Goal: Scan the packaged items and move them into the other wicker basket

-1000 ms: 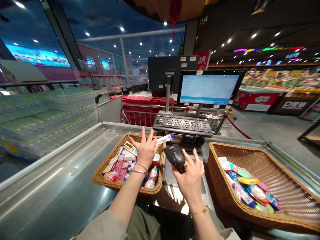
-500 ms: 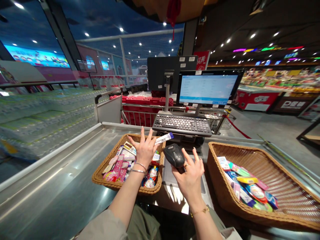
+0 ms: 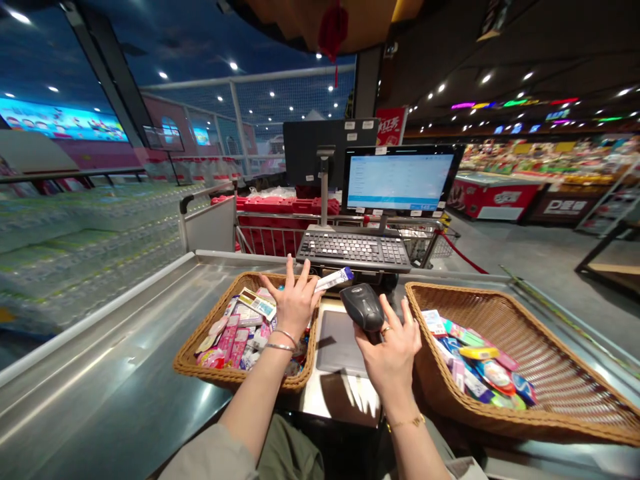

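My left hand [image 3: 295, 303] pinches a slim white pack with a blue end [image 3: 334, 280], its other fingers stretched upward. That hand is above the right side of a wicker basket [image 3: 193, 333], which holds many small packaged goods [image 3: 240, 333] in pink, white and other colours. In my right hand [image 3: 390, 347] is a black barcode scanner [image 3: 361, 307], its head pointing toward the left and the pack. The scanner's grip is mostly hidden by my fingers. A small gap separates the pack from the scanner head.
To the right stands a larger wicker basket [image 3: 545, 340] with a pile of small packs [image 3: 480, 367] at its left end. Behind my hands are a keyboard [image 3: 355, 248] and a lit monitor [image 3: 400, 180]. A steel counter [image 3: 130, 353] surrounds the left basket; a trolley [image 3: 270, 233] stands beyond.
Both hands, with the pack and the scanner, have shifted a little to the right relative to the baskets. The camera has turned slightly right. Both hands keep their hold.
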`<state>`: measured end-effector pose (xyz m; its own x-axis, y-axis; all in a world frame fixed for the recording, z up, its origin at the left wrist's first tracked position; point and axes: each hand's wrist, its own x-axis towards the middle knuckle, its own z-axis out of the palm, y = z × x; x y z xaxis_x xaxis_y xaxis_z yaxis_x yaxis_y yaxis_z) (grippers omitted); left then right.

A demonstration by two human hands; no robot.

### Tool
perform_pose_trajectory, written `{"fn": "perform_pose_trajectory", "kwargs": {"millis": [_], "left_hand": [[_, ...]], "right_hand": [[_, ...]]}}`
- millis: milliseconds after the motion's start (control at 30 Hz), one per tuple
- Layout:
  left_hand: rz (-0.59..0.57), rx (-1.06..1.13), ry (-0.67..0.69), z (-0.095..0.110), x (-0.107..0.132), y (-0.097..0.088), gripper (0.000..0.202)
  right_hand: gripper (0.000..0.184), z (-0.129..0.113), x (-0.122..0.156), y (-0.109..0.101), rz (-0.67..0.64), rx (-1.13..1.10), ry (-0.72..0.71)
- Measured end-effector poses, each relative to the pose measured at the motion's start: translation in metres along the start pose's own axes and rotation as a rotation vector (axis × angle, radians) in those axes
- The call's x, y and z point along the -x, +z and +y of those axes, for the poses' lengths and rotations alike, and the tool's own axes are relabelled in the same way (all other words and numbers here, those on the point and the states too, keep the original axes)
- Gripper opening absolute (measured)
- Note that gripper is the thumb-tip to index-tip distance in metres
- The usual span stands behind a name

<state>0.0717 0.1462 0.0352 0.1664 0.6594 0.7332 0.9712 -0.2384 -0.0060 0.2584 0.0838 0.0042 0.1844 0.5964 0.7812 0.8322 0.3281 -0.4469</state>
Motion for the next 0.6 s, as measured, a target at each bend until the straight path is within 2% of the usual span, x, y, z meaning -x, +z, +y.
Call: {"fn": "perform_pose_trajectory", "kwargs": {"millis": [133,267,600], "left_hand": [[-0.008,0.032,0.008,0.013,-0.003,0.001,0.026],[-0.009,0.066,0.032,0.025,-0.007,0.003,0.027],[0.003,0.072,0.111,0.06,-0.016,0.013,0.027]], "right_hand": [[0.023,0.009,-0.004,-0.009,0.042,0.012,-0.009],[0.029,0.014,-0.006,-0.02,0.065,0.024,0.073],[0.042,0.04,-0.01,-0.045,0.132,0.085,0.16]]}}
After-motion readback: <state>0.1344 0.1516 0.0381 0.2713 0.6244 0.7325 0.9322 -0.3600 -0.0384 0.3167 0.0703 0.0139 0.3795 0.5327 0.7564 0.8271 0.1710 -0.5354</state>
